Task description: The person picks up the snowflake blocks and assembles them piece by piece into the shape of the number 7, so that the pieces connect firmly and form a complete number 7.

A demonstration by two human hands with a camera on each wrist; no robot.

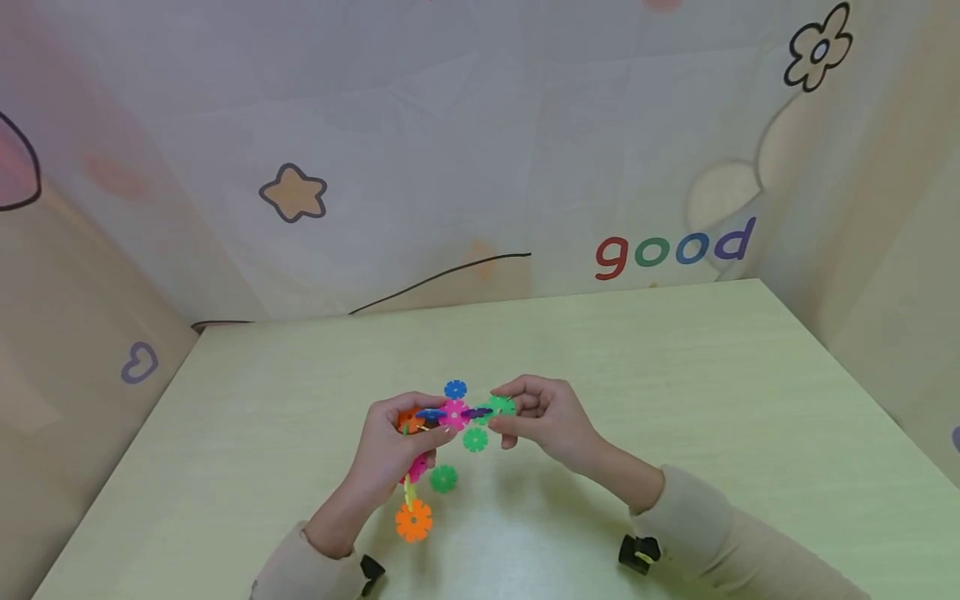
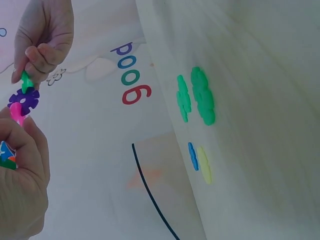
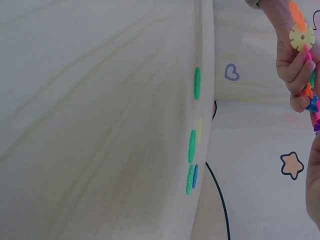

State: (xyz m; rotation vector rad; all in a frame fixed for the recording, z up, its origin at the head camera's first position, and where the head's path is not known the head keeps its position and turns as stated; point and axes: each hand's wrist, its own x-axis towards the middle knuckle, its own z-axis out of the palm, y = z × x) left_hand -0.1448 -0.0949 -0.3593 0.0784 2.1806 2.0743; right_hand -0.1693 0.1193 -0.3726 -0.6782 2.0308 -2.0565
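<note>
Both hands hold a chain of snowflake-shaped plastic discs just above the pale green table. My left hand grips the chain near its orange and blue discs. From that hand, pink, yellow and orange discs hang down. My right hand pinches the green disc at the chain's right end, next to a purple disc. The left wrist view shows the right hand's fingers curled on that green disc. In the right wrist view the left hand holds the chain by a yellow disc.
Loose discs lie on the table under the hands: a blue one, a green one and another green one. A yellow disc lies beside the blue one. Patterned fabric walls enclose the table on three sides.
</note>
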